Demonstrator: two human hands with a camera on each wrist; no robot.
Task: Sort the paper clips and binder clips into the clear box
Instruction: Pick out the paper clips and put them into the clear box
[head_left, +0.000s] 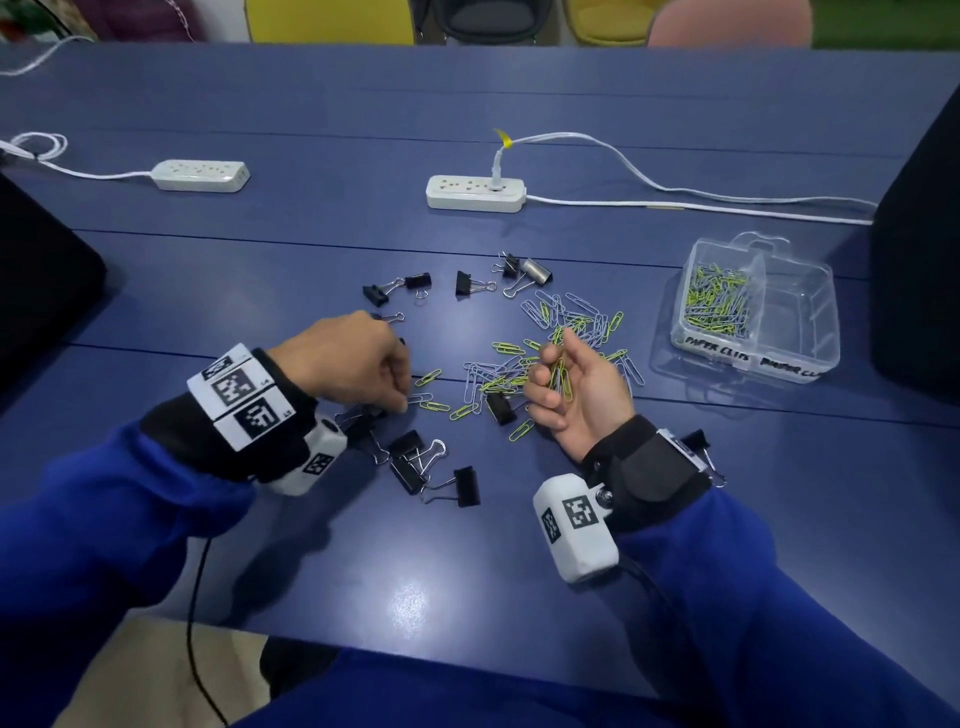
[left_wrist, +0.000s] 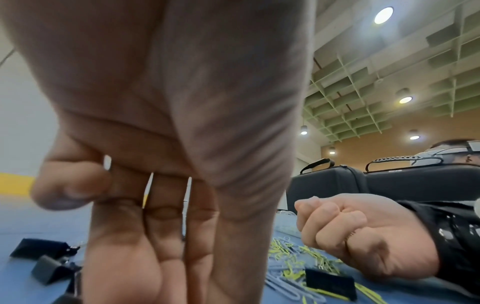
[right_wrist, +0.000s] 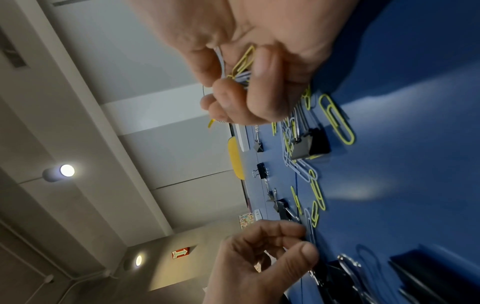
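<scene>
Green and silver paper clips (head_left: 571, 322) lie scattered mid-table, with black binder clips (head_left: 466, 486) around them. The clear box (head_left: 800, 312) stands at the right; its left compartment holds paper clips and its right one looks bare. My right hand (head_left: 553, 369), palm up, grips a bunch of paper clips (head_left: 561, 379); the right wrist view shows fingers curled round that bunch (right_wrist: 244, 63). My left hand (head_left: 404, 402) reaches down, thumb and forefinger pinching a silver paper clip (head_left: 422, 399) on the table, as the right wrist view of the left hand (right_wrist: 298, 240) also shows.
Two white power strips (head_left: 200, 175) (head_left: 475, 193) and a white cable (head_left: 675, 192) lie across the far half. Black cases flank the table at the left (head_left: 36, 280) and right (head_left: 919, 260). A binder clip (head_left: 500, 408) sits just below my right fingers.
</scene>
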